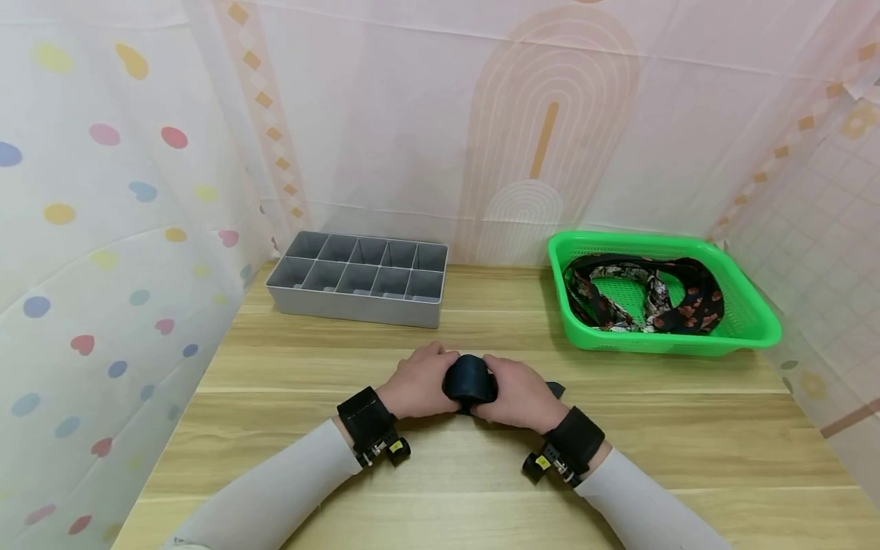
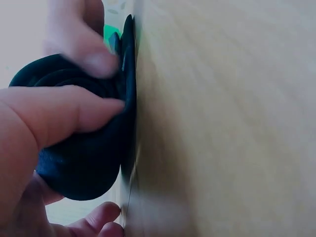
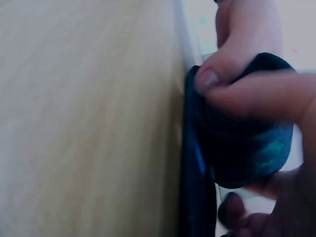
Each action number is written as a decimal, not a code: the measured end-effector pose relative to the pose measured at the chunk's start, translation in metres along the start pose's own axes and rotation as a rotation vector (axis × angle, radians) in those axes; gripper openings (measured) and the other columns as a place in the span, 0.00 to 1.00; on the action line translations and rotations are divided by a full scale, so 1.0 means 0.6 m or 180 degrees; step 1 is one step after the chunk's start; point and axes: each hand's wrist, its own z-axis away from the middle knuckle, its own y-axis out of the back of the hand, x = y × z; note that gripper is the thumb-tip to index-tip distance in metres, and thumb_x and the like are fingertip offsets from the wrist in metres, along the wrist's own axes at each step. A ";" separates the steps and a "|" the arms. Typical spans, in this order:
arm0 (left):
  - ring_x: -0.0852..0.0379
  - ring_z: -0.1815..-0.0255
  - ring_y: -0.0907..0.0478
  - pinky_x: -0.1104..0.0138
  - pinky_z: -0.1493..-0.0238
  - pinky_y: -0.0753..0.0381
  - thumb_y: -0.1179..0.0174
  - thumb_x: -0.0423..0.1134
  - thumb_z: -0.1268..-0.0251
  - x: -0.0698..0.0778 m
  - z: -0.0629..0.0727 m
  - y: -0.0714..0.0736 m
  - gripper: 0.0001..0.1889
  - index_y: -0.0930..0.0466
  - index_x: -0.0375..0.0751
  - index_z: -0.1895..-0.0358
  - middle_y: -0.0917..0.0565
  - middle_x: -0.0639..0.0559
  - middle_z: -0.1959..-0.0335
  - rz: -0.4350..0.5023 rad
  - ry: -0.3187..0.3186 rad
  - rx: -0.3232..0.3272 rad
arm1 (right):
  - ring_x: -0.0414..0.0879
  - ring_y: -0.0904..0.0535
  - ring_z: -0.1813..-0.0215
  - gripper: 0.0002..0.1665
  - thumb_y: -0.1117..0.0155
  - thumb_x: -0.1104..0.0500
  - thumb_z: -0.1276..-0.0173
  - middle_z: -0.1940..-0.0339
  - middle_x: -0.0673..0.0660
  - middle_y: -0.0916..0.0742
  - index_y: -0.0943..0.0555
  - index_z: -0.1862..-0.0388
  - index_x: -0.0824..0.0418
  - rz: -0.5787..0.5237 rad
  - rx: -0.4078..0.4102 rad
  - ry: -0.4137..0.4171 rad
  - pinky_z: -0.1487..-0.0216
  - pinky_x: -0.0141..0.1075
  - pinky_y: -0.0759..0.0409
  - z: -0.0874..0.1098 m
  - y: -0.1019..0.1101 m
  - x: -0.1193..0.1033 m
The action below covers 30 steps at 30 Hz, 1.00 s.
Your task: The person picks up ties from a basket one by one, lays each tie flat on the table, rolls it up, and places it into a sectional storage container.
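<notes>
A dark, nearly black strip of cloth, wound into a thick roll, lies on the wooden table between both hands. My left hand grips the roll from the left, and my right hand grips it from the right. Layers of the rolled cloth show in the left wrist view, with a thumb pressed against its end. The right wrist view shows the unrolled flat part of the strip along the tabletop. Its loose tip sticks out beyond my right hand; the stretch between is hidden.
At the back left stands a grey divided tray with several compartments. A green plastic basket at the back right holds dark, flower-patterned cloth. Printed curtains hang behind the table and along both sides.
</notes>
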 end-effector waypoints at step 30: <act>0.52 0.59 0.24 0.60 0.58 0.22 0.21 0.46 0.57 -0.003 -0.006 0.013 0.33 0.18 0.44 0.42 0.21 0.48 0.54 0.0282 0.0086 0.0106 | 0.45 0.28 0.59 0.29 0.21 0.50 0.45 0.58 0.54 0.18 0.17 0.44 0.53 -0.0131 0.0473 0.0054 0.59 0.38 0.27 0.002 0.024 -0.004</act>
